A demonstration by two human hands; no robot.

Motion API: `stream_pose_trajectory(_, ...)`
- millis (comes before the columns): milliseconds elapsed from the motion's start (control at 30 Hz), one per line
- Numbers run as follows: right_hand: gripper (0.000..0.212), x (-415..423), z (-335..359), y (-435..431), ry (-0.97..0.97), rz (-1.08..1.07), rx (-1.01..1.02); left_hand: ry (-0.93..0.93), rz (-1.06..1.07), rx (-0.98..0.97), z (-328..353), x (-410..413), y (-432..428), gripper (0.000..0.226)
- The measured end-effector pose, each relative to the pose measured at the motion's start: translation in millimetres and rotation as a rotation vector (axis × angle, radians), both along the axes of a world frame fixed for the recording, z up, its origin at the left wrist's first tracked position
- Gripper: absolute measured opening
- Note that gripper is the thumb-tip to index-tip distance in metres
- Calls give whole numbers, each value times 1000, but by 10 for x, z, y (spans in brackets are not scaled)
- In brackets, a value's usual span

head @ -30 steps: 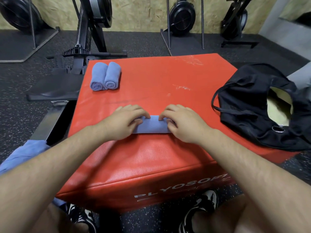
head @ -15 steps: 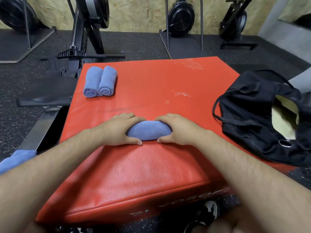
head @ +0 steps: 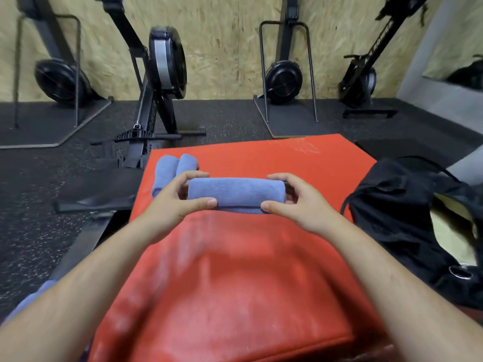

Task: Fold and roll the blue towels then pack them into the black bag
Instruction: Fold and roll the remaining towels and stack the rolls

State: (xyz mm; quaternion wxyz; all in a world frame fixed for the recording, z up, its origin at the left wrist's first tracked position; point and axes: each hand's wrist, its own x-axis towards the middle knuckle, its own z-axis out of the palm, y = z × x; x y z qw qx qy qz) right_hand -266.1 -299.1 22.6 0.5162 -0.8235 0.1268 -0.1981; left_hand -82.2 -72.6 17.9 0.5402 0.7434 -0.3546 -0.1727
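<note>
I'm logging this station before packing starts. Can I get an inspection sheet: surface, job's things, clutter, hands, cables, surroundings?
Surface: red box, padded top, scuffed white in places.
Job's things: towel roll held between the hands; two rolls side by side at the far left corner; black bag open, at the box's right edge.
Clutter: blue cloth low on the left, beside the box.
Hands: left hand and right hand each grip one end of the towel roll.
Cables: nothing seen.
Surroundings: rowing machines on a dark floor, against a chipboard wall.
</note>
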Motion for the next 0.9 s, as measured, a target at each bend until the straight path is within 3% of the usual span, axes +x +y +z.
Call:
stream_pose_trajectory(167,37,28,173,171,-91,39,62,75,4,-146,171,-75,120,57)
stream_pose_trajectory(300,37,126,139,345,-125,-10,10,97,65,-136,144,-6,193,56)
stream_pose_trajectory(367,39,183,91,470,-163,-90,-67,120,183,-105,81,-18,175,61)
stream_pose_trajectory(467,45,304,-1,626,-254,-266,-364,93,405,-89,33,-222,110,53)
stream_pose_trajectory(600,50,518,-98,818,-363,-357,-649,163,250,-185,61,-450,1,30)
stream_pose_trajectory(667,51,591,-122,920,-381,-354,-694,231,200,-251,127,-500,-37,33)
stream_pose_trajectory(900,39,642,-177,1104,-417,-152,-519,423,127,-419,112,-427,-17,46)
